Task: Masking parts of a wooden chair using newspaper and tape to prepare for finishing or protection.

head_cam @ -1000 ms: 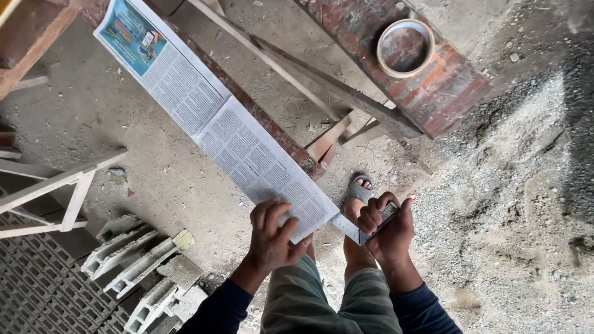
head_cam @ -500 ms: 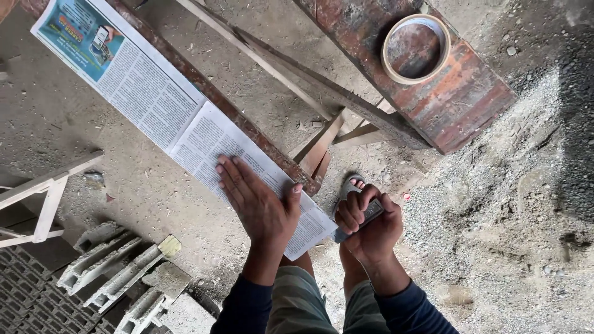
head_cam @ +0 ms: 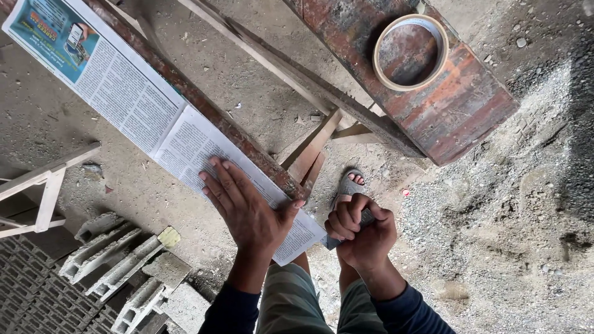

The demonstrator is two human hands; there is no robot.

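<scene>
Pressing flat: left hand (head_cam: 250,210), fingers spread, palm down on the near end of a long newspaper strip (head_cam: 148,111). Open, gripping nothing, just weighing the paper down.

Right hand (head_cam: 362,232): closed in a fist round a small dark tool (head_cam: 346,230) at the strip's near corner; only a bit of the tool shows betw. the fingers, kind can't be told. Hands near each other, not touching.

Newspaper strip: folded long and narrow, lies along a rusty beam (head_cam: 204,102), runs from upper left down to the hands. Far end has a blue-green colour advert, rest is grey text columns. Near end sticks out past the beam, over the knees.

Legs: striped trousers (head_cam: 291,306), dark blue sleeves (head_cam: 232,309) on both arms. One foot in a sandal (head_cam: 346,188) on the ground just beyond the right hand.

Beyond: wooden trestle legs (head_cam: 309,154) under the beam. Rusty red plank (head_cam: 433,80) upper right, w/ a roll of tape (head_cam: 409,52) lying flat on it.

Left side: hollow concrete blocks (head_cam: 117,260) stacked on the ground, pale wooden frame (head_cam: 46,185) above them.

Ground: dusty concrete, gravel (head_cam: 513,204) heaped at right.
</scene>
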